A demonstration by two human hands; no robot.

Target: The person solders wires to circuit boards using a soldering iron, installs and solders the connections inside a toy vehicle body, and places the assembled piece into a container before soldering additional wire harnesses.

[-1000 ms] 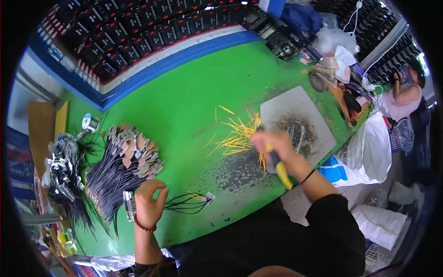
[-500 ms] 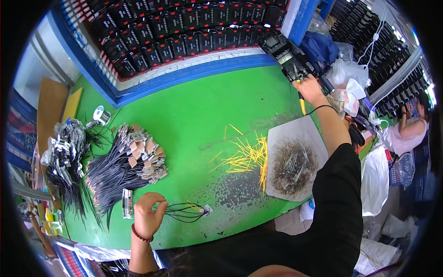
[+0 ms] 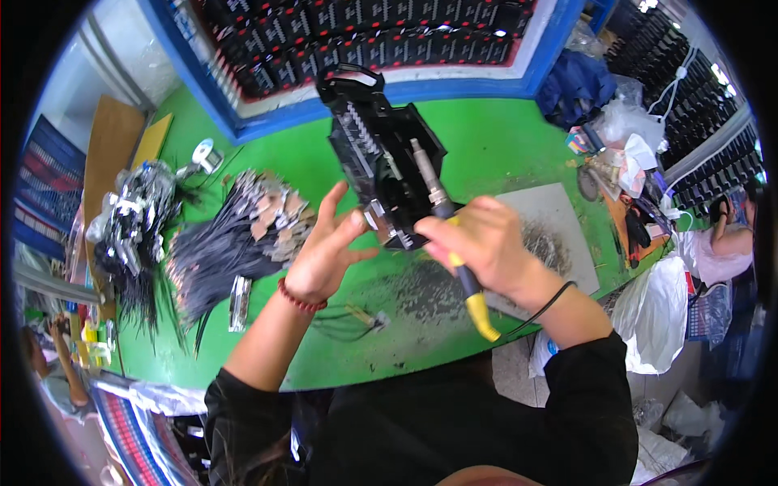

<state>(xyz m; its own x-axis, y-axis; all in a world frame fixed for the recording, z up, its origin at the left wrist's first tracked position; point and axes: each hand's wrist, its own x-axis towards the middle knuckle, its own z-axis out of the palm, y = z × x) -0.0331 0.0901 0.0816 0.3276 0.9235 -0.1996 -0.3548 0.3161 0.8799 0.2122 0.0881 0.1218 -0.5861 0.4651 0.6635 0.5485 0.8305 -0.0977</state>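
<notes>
A black plastic case (image 3: 369, 154), its inside showing and a handle-like loop at its top, is held up over the middle of the bench. My right hand (image 3: 490, 247) is closed round a soldering iron (image 3: 470, 287) with a yellow and black grip. The iron's metal barrel points up across the case; whether this hand also grips the case cannot be seen. My left hand (image 3: 320, 251), with a red bead bracelet, is spread at the case's lower left edge, beside a small metal piece (image 3: 377, 220). Dark looped wires (image 3: 336, 326) lie on the bench below.
Black leads with tan and silver ends (image 3: 235, 235) are piled left on the green bench (image 3: 478, 150), beside wrapped bundles (image 3: 138, 227) and a solder spool (image 3: 207, 154). A grey scorched board (image 3: 575, 267) lies right. Racked black boxes (image 3: 381, 40) stand behind; another person (image 3: 717, 247) sits far right.
The black case has come from the back right to the middle, with my right hand and the iron. My left hand has risen from the looped wires toward the case. The view has shifted.
</notes>
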